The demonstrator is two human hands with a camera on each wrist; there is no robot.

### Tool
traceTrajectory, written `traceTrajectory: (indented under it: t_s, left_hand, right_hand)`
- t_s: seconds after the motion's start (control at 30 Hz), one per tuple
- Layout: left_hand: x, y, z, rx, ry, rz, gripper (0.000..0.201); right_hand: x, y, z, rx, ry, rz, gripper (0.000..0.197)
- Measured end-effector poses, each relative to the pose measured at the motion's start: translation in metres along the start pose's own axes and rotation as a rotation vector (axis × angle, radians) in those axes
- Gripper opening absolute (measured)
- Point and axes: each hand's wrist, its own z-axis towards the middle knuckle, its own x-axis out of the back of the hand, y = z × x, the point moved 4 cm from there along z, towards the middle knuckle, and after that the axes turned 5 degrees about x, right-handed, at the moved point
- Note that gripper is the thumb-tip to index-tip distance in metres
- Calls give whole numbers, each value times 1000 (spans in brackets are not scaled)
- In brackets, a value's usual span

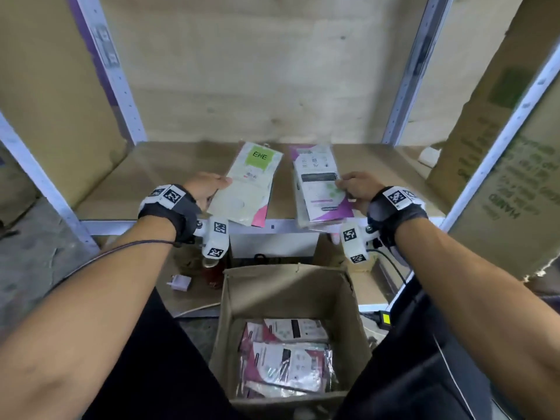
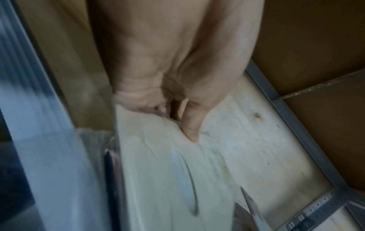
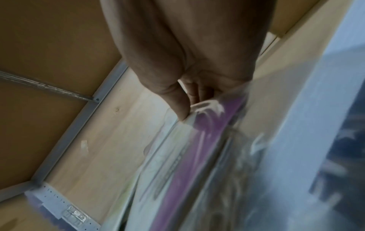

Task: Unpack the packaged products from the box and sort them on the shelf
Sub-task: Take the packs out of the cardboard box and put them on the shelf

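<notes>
The left hand (image 1: 206,189) pinches a cream packet (image 1: 245,189) with a green label, the right hand (image 1: 359,186) grips a purple-and-white packet (image 1: 321,183); both packets lie on the shelf (image 1: 169,171) board. At 6 o'clock the open cardboard box (image 1: 291,292) holds more pink-and-white packets (image 1: 288,359).

Black wrist straps (image 1: 169,212), white tagged camera mounts (image 1: 215,236), bare forearms.
</notes>
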Motion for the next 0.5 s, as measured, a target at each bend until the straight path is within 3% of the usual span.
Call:
traceTrajectory:
  t_s: [0.13,0.2,0.3,0.5]
  left_hand:
    - [17,-10,43,57,179,52,40]
    - [26,-14,63,99,197,95,45]
    - [43,-20,94,120,232,128,44]
    - [79,-19,132,120,322,201,41]
  right_hand:
    - [-31,-8,39,-14,-61,-167,22]
    - [-45,-12,56,3,-68,-292,5]
    - [-67,-15,83,-5,-80,-379,34]
    - [-120,-26,130,-23,-119,-339,33]
